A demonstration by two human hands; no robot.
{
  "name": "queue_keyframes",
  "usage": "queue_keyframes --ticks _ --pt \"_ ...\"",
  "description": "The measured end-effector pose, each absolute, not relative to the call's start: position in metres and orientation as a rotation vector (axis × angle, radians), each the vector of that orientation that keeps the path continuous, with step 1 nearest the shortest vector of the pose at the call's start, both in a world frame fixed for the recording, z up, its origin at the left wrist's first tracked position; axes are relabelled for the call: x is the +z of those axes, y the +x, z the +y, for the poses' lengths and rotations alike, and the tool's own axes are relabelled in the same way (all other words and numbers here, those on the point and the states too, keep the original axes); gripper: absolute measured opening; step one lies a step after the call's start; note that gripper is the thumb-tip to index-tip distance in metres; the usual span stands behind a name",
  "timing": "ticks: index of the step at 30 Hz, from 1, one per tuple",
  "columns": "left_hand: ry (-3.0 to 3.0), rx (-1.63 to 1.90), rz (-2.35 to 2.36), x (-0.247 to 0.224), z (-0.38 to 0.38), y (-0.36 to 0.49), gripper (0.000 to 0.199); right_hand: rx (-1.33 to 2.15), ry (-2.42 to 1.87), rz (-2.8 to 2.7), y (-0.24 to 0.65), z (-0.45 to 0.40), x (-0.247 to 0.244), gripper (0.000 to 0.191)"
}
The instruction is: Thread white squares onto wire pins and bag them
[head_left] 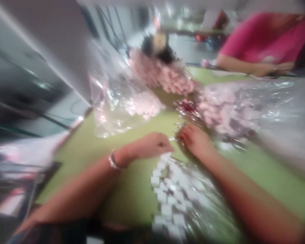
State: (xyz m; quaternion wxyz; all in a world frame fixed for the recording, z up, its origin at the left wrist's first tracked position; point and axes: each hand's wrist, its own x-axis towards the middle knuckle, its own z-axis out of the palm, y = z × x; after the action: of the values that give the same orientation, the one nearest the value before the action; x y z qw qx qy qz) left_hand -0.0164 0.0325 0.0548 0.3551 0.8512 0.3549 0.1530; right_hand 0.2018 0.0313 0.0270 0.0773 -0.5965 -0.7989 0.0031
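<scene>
My left hand (156, 145), with a light bracelet (113, 160) at its wrist, is closed above the green tabletop (132, 183). What its fingers hold is too blurred to make out. Just to the right, my right hand (197, 139) has its fingers curled together beside a small pile of shiny red and silver pieces (189, 107). A tiny pale glint shows between the two hands. Below them lies a bundle of thin wire-like stems with white square tags (167, 196), its stems running under my right forearm.
Pink bunched pieces (165, 74) lie at the back, a dark bunch (159, 47) behind them. Clear plastic bags with pale pink pieces lie left (144, 105) and right (223, 108). Across the table sits a person in a pink top (266, 40). A grey panel (48, 40) stands at left.
</scene>
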Motion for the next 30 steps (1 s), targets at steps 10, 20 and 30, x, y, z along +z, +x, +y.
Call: queue_keyframes --ticks 10,20,30 --pt "2.339 0.470 1.851 0.000 0.101 -0.059 0.041 0.065 -1.710 -2.268 0.200 0.019 0.035 0.018" --pt "1.856 0.976 1.808 0.019 0.073 -0.054 0.042 0.076 -1.545 -2.293 0.203 0.010 0.033 0.021" --pt "1.314 0.843 1.060 0.013 0.034 -0.015 0.035 0.036 -1.350 -2.333 0.200 0.003 0.038 0.031"
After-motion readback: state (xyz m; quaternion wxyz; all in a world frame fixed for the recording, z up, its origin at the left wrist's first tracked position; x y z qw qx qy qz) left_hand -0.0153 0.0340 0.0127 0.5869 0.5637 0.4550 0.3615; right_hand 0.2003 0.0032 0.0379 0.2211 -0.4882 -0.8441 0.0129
